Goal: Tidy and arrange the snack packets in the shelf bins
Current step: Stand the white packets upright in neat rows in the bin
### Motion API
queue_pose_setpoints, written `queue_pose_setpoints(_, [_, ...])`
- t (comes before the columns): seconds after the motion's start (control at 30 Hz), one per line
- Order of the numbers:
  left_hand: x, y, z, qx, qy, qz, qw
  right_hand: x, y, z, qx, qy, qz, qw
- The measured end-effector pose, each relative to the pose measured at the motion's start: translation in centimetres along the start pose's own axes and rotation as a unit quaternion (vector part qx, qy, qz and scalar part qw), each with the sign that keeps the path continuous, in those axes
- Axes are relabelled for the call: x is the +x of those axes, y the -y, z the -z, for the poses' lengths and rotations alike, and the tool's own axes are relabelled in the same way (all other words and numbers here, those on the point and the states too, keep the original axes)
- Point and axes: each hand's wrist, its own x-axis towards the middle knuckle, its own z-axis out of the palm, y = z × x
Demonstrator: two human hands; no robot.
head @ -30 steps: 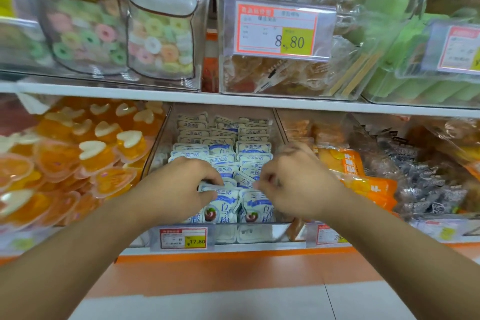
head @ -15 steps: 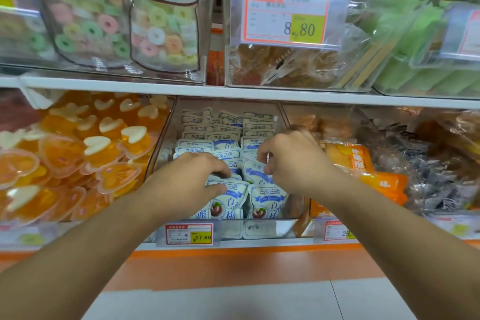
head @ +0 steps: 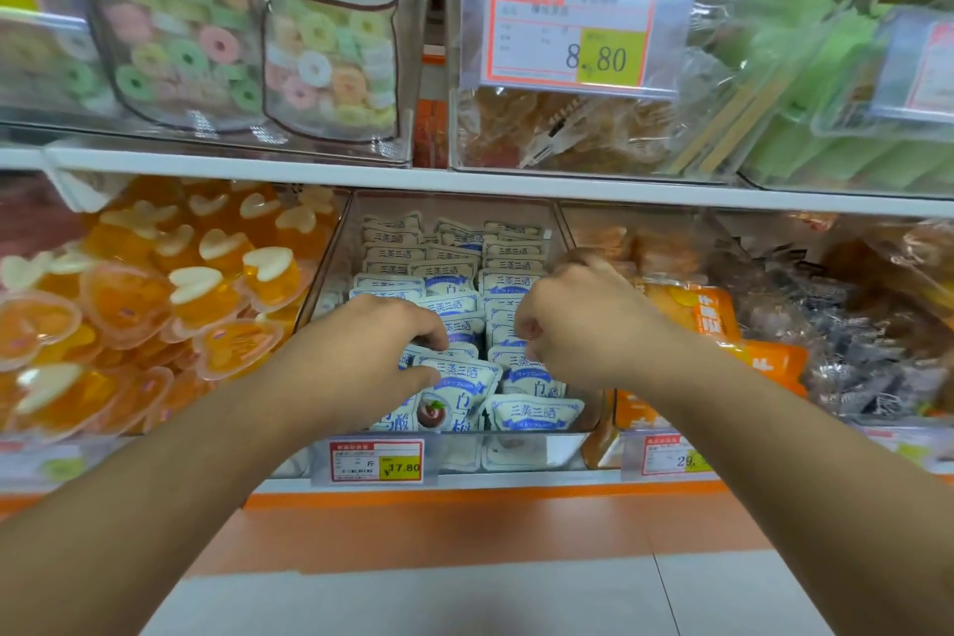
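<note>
Left hand (head: 371,351) pinching small white-and-blue soft plastic snack packets (head: 464,380); right hand (head: 578,325) curled among them. Probably light, slippery, crushable; best gripped by edges.

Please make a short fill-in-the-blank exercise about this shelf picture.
1. Both hands reach into the bin of white and ____ packets.
2. The tag below this bin shows the price ____.
3. The jelly cups lie to the ____ of this bin.

Missing words: blue; 17.80; left

Two bare, sleeveless forearms (head: 774,455)
</note>
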Motion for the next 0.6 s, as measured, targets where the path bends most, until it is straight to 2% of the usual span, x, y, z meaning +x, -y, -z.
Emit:
queue_pose_setpoints(0.1, [-0.2,0.3,0.3,0.028,0.002,-0.005,1.0,0.7,1.1,0.3,0.161,-0.017,-0.022,0.987])
queue_pose_setpoints(0.17, [-0.5,0.6,0.6,0.054,-0.001,-0.009,0.999,1.4,2.4,-0.2,0.214,0.002,-0.01,0.977])
queue_pose_setpoints(0.4, [-1.2,1.7,1.2,0.089,-0.011,0.002,0.996,3.3,3.3,-2.4,0.295,0.002,-0.032,0.955])
queue_pose_setpoints(0.47, [-1.3,1.8,1.4,0.093,-0.008,0.001,0.996,3.2,3.0,-2.4,0.287,0.001,-0.025,0.958])
queue_pose_setpoints(0.6, [-1.7,2.7,1.5,0.08,-0.017,0.01,0.997,3.2,2.3,-2.0,0.238,-0.053,-0.012,0.97])
